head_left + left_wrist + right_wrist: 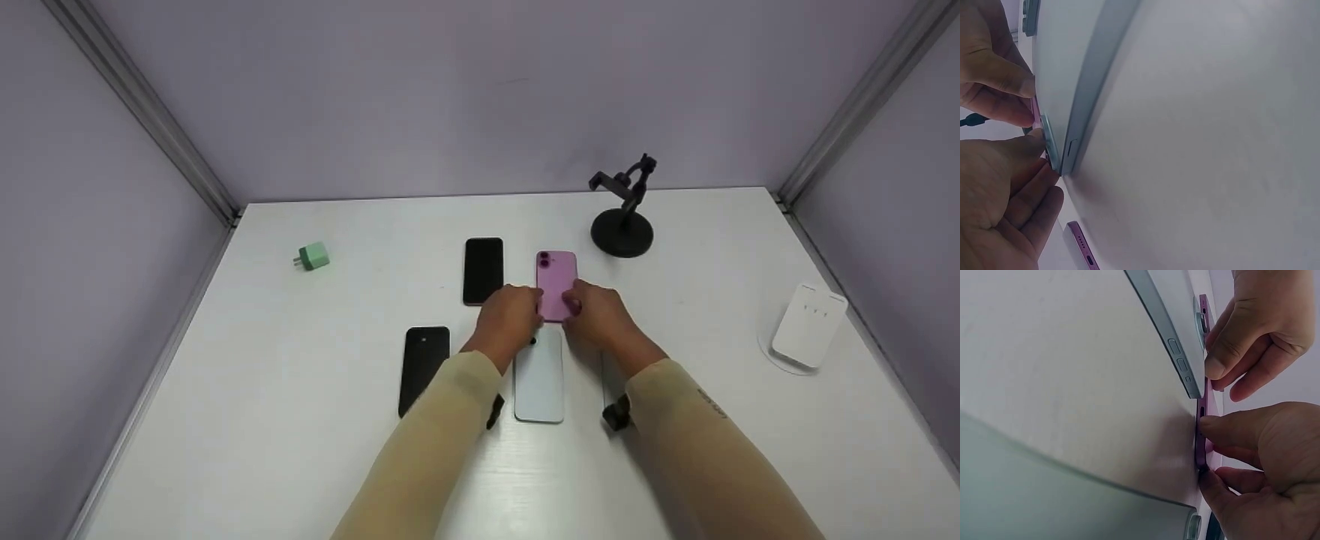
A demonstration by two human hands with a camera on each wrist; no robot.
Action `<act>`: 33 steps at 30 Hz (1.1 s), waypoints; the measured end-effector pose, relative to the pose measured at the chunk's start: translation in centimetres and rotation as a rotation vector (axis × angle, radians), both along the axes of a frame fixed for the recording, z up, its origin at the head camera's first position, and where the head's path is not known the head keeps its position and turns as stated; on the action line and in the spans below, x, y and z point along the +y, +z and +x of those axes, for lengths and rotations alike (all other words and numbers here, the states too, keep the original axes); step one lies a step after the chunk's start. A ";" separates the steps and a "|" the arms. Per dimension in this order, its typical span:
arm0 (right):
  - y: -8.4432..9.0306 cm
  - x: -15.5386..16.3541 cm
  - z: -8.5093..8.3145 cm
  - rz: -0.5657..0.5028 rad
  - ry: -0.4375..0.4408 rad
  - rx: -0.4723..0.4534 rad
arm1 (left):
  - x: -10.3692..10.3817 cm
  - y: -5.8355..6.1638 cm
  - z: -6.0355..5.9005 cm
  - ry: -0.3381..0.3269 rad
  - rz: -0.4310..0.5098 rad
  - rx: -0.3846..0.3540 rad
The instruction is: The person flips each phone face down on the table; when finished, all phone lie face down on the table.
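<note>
A pink phone [556, 281] lies back up on the white table, with its camera lenses at the far end. My left hand [511, 319] pinches its left side near the close end. On the opposite side my right hand [600, 315] grips the near corner; in the right wrist view the thumb [1213, 427] presses the phone's end edge. Directly nearer to me is a pale phone [538, 386], its camera end partly behind my left hand. Another pale phone [611, 379] is mostly covered by my right wrist.
Left of the hands lie two black phones [483, 266] [424, 360], one farther back. A black phone stand [622, 232] rises at the back right. A white charging block [810, 324] sits far right, and a green plug adapter [313, 256] far left. Walls enclose the table.
</note>
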State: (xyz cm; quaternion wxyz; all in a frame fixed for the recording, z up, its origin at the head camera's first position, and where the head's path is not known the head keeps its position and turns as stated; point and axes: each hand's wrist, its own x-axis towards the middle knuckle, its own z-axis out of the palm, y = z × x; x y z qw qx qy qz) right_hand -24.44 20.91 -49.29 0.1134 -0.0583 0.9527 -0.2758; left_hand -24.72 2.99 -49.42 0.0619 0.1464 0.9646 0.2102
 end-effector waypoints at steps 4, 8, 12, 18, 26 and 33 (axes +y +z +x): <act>0.0 -0.1 -0.1 0.005 -0.002 -0.011 | -0.4 0.0 0.1 0.026 0.043 -0.032; 0.2 -0.4 -0.1 0.014 0.000 -0.023 | -1.1 0.1 0.2 0.058 0.085 -0.057; 0.6 -0.8 -0.1 0.003 -0.014 -0.047 | -2.3 0.5 0.1 0.089 0.119 -0.048; 1.3 -1.7 0.1 -0.034 -0.019 -0.034 | -4.5 0.5 -0.5 0.191 0.184 -0.048; 2.6 -3.9 -0.2 -0.089 0.005 -0.036 | -7.1 0.2 -1.0 0.287 0.244 -0.080; 3.0 -6.1 -0.8 -0.146 0.028 -0.062 | -8.8 0.0 -1.1 0.202 0.304 -0.067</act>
